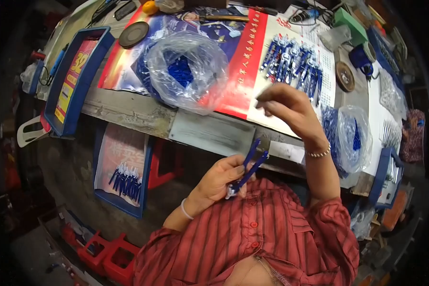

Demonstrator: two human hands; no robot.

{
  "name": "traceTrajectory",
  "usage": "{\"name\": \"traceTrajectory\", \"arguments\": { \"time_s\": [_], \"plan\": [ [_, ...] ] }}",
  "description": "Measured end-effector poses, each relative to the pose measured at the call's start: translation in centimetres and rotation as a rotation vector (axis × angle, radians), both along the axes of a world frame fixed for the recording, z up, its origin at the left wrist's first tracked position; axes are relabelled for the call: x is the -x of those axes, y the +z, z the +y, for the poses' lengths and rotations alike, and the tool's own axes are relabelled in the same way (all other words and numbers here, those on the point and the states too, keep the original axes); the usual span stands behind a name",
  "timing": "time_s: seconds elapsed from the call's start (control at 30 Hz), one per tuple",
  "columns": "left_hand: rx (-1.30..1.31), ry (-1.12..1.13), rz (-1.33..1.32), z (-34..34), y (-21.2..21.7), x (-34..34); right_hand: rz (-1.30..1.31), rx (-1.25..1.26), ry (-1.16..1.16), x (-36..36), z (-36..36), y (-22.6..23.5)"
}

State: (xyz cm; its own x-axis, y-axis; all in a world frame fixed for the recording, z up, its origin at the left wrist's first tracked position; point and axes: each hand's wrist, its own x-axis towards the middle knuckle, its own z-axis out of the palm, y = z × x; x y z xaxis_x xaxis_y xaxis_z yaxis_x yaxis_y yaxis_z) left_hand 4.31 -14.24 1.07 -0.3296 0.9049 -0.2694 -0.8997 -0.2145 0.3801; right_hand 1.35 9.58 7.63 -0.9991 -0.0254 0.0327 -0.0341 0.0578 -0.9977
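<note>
Close in front of my shirt, my left hand point(224, 177) is closed around a small V-shaped tool with two blue arms point(253, 168) and a silvery end, like small pliers; its exact kind is unclear. The arms spread up and away from my fingers. My right hand point(286, 107) hovers over the near edge of the poster, fingers bent and drawn together; anything between the fingertips is too small to make out. Beyond it lies a pile of similar blue tools point(291, 62) with silvery ends. A clear plastic bag point(195, 52) of blue pieces point(180, 71) sits to the left.
A second bag of blue pieces point(355, 138) stands at the table's right edge. A blue tray point(71, 102) rests at the left; another tray point(144, 190) below holds several blue tools. Round dark discs point(133, 35), a hammer point(224, 18) and red stools point(95, 250) are around.
</note>
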Motion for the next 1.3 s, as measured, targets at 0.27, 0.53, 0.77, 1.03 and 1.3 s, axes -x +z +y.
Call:
{"name": "traceTrajectory", "arguments": {
  "time_s": [0.27, 0.53, 0.77, 1.03, 1.3],
  "plan": [
    [0.345, 0.137, 0.278, -2.9, 0.1, 0.1, 0.423, -0.867, 0.167, 15.7, -9.1, -5.4],
    [0.375, 0.140, 0.329, -3.8, -1.1, 0.3, 0.354, -0.976, 0.128, 17.2, -10.9, -6.1],
    [0.370, 0.151, 0.313, -3.6, -1.1, 1.4, 0.240, -0.714, 0.123, 17.4, -8.8, -5.2],
    [0.398, 0.143, 0.378, -2.9, -0.8, -0.1, -0.003, -0.260, 0.109, 16.5, -8.1, -4.7],
    [0.487, 0.197, 0.472, -2.1, -0.5, -0.2, -0.299, 0.349, 0.044, 7.6, -4.3, 0.2]
  ]
}}
